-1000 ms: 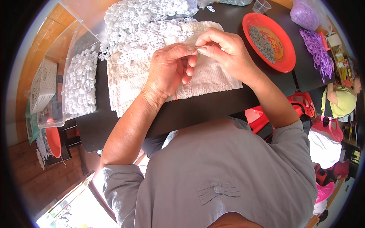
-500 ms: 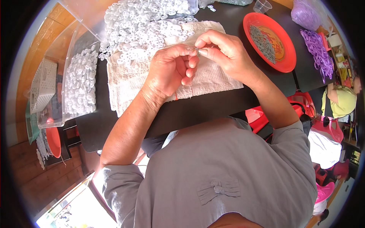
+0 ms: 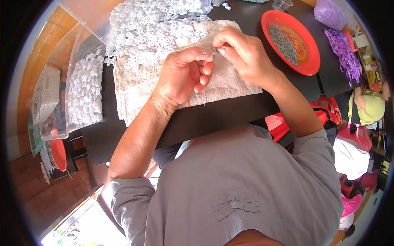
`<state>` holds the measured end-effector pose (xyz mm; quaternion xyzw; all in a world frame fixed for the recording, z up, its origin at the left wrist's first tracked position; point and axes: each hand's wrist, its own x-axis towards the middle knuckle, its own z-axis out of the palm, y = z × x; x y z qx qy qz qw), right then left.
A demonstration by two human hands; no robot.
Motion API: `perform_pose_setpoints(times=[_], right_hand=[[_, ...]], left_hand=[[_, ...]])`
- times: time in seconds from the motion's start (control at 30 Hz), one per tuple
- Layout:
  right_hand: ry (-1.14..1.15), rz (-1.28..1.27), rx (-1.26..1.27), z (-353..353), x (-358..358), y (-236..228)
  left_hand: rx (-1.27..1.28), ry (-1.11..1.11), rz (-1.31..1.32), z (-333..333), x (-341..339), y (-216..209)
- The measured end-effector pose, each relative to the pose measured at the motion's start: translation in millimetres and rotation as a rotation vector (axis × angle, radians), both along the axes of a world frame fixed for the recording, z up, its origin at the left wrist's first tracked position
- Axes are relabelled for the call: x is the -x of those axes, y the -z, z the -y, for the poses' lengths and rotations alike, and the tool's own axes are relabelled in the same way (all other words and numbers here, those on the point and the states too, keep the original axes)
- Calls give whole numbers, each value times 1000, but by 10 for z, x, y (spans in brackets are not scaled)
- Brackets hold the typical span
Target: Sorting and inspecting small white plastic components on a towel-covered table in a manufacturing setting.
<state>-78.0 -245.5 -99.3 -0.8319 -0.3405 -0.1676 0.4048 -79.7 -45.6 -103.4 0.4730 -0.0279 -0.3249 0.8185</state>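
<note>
Under bare hands (image 3: 182, 74), nubbly towel (image 3: 223, 87)

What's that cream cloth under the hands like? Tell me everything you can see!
The cream, rough-looking cloth towel seems folded in layers, with wavy edges and a small orange-red mark at its near edge. It lies spread, a bit crooked, on the black tabletop. Small white, oval, plastic-looking pieces spill onto its far left part. The person's bare left hand and bare right hand are above it; I can't tell if they touch it.
</note>
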Motion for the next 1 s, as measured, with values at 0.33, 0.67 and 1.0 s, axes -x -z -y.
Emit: perform_pose_setpoints(times=[0.33,0.67,1.0], right_hand=[[18,-16,-34,22,-38,41],[-120,-182,-181,0,36,-88],[-72,-300,-153,-105,-9,-241]], left_hand=[[-15,-6,20,0,-4,1],[-67,-143,59,58,44,-67],[-337,-284,266,-79,-17,-278]])
